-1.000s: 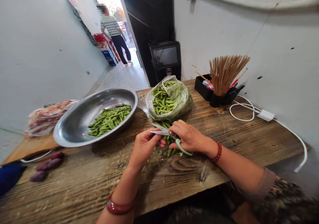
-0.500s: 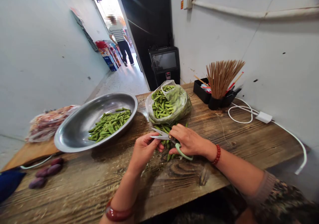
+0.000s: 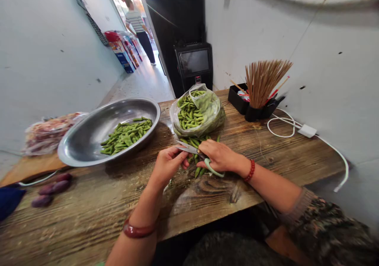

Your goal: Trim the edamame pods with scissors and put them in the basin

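Observation:
My right hand [image 3: 217, 154] grips a pair of scissors [image 3: 189, 148] with pale green handles, its blades pointing left. The fingertips of my left hand [image 3: 167, 165] are pinched together right beside the blades; what they hold is hidden. Loose green soybean pods [image 3: 199, 172] lie on the table under and behind my hands. Just beyond is a clear plastic bag [image 3: 217, 118] full of such pods. To the left stands a wide steel basin [image 3: 78, 145], tilted, with a heap of trimmed-looking pods [image 3: 127, 135] in it.
Several purple oval things [image 3: 53, 188] lie on the wooden table [image 3: 97, 214] at left, near a bagged pinkish bundle [image 3: 49, 133]. At right are bamboo skewers [image 3: 263, 82], a black caddy [image 3: 237, 100] and a white cable [image 3: 331, 149]. A person [image 3: 137, 25] is in the doorway.
The scissor blades have come closer together beside my left fingertips. My view has tilted down a little, so the table things sit higher in the picture. The person in the doorway has shifted stance.

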A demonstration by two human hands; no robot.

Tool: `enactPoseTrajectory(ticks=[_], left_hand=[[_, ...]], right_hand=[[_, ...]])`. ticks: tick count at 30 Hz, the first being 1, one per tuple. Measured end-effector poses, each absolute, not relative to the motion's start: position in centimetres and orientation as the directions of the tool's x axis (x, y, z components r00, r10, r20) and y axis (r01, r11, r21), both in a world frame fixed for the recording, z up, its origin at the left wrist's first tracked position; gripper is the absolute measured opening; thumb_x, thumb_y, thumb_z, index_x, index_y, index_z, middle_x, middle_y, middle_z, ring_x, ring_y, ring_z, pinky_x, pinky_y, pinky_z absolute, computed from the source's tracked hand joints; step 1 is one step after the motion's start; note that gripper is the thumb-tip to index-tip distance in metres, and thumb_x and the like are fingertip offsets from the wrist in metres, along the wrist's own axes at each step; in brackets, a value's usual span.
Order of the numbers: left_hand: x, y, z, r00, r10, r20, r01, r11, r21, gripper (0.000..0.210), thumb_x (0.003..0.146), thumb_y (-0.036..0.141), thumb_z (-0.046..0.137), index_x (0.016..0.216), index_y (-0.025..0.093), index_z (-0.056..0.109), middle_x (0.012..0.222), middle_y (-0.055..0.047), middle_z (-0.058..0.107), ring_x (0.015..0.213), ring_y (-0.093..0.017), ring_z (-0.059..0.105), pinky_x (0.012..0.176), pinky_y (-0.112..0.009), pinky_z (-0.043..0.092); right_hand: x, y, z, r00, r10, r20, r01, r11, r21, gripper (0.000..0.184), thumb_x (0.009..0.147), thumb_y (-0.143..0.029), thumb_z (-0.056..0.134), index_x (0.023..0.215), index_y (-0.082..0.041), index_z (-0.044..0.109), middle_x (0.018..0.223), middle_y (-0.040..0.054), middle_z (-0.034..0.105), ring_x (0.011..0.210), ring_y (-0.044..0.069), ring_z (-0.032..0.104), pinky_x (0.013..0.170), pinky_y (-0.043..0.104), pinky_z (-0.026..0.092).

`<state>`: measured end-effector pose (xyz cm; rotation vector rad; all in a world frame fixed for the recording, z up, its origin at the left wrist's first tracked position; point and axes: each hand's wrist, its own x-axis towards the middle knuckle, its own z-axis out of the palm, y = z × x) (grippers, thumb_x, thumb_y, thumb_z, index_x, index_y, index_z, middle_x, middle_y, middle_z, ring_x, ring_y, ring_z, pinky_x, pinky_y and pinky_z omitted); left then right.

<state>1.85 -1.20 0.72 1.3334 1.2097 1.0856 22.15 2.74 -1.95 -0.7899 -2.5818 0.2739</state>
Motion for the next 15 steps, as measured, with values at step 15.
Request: enactPoseTrajectory(ticks=[15], left_hand=[[0.4, -0.2, 0.1, -0.119, 0.993, -0.006, -0.241, -0.023, 0.97, 0.021, 0.069, 0.027, 0.077, 0.082, 0.014, 0.067, 0.059, 0.005, 0.057, 0.047, -0.004, 0.048, 0.043, -0.013, 0.037]], right_hand=[[21.9, 3.6, -2.1, -0.622, 0.674, 0.399, 0.476, 0.729, -0.491, 0.028, 0.077, -0.035, 0.073, 0.08, -0.017, 0.051, 0.076, 0.0002, 0.052, 0.071, 0.015, 0.047, 0.066, 0.026, 0.036]])
